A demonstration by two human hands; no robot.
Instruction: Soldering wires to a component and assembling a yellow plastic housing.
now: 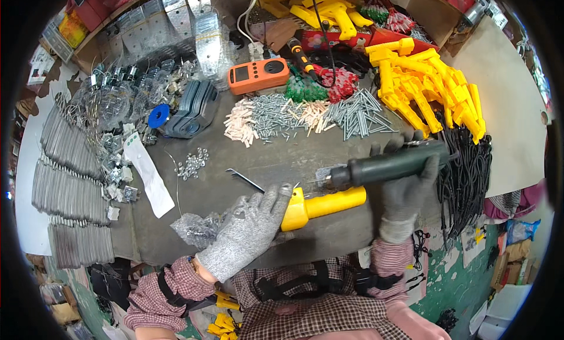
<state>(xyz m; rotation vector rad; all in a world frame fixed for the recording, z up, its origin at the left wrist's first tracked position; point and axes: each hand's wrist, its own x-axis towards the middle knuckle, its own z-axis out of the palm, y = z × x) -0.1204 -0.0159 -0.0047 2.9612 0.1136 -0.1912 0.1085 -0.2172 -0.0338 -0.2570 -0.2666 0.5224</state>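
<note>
My left hand (252,222), in a speckled grey glove, grips the head end of a yellow plastic pistol-shaped housing (335,203) lying over the dark table. The housing's handle points right. My right hand (405,199), in a darker grey glove, is wrapped round a dark green electric screwdriver (382,166). Its bit points left, above the housing and apart from it. A thin, dark metal strip with a bright bent tip (244,178) shows beyond my left fingers; its lower end is hidden. Crumpled clear plastic (197,229) lies beside my left wrist.
Screws (359,114), pale pegs (239,122), red and green leaded parts (305,88) and an orange meter (258,75) lie beyond my hands. Yellow housings (423,84) and black cables (464,175) fill the right; metal plates (67,184) are stacked left.
</note>
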